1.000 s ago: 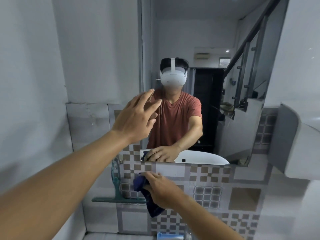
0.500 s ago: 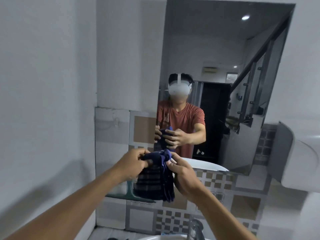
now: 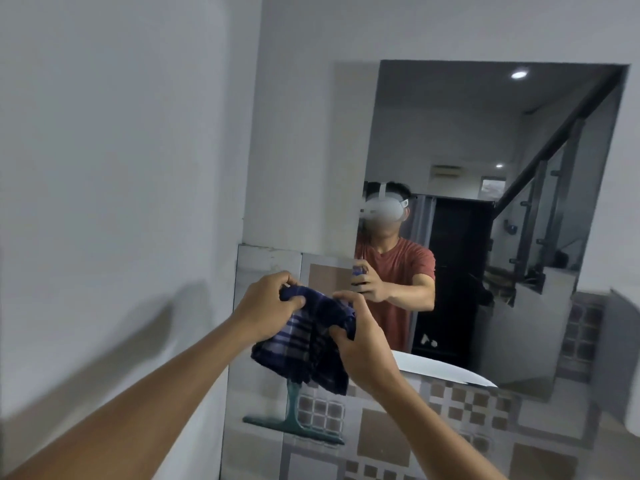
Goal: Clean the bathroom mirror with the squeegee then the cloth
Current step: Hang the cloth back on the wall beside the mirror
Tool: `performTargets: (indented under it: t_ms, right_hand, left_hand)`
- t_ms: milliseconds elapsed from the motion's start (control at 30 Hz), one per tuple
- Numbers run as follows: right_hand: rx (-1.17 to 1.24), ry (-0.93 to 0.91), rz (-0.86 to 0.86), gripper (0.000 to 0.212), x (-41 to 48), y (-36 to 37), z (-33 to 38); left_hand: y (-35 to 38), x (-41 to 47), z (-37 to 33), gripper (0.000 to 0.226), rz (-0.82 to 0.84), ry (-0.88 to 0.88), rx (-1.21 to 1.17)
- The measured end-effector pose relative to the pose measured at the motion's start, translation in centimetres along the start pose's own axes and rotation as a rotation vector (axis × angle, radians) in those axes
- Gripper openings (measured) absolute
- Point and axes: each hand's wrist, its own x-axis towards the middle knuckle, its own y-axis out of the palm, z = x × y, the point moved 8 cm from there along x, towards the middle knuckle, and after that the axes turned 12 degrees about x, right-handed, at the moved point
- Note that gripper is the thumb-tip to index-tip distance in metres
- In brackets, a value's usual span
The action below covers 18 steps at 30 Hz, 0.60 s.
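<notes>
Before the mirror (image 3: 485, 140), both hands' fingers (image 3: 291, 301) clutch the plaid cloth (image 3: 308, 344), hiding the green squeegee (image 3: 292, 415) handle's top.

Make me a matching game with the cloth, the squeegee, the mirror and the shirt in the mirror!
Things:
1. cloth
2. squeegee
3. mirror
4. shirt

Clues:
A. reddish, seen as a reflection
B. green, against the tiled wall below the hands
C. blue checks, held by the left hand and right hand
D. on the wall, shows a staircase

Pairs: 1-C, 2-B, 3-D, 4-A
</notes>
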Motion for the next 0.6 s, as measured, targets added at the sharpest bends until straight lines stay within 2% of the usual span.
performTargets:
  t_ms: [167,400,500,600]
  right_hand:
    - [0.008,-0.101,-0.053,0.042,4.8,1.3,2.3]
    - [-0.118,-0.255,-0.093,0.041,11.7,3.1,5.2]
    - [-0.220,-0.318,-0.087,0.032,14.0,3.9,5.9]
    - [-0.463,-0.397,-0.048,0.031,15.4,5.4,5.9]
  left_hand:
    - [-3.8,2.8,2.1,0.016,-0.034,-0.011,-0.033]
    - [-8.1,7.2,2.4,0.017,-0.286,0.030,0.022]
    - [-8.8,8.8,2.1,0.019,-0.347,0.089,0.114]
    - [-8.5,10.0,2.2,0.021,-0.349,0.128,0.278]
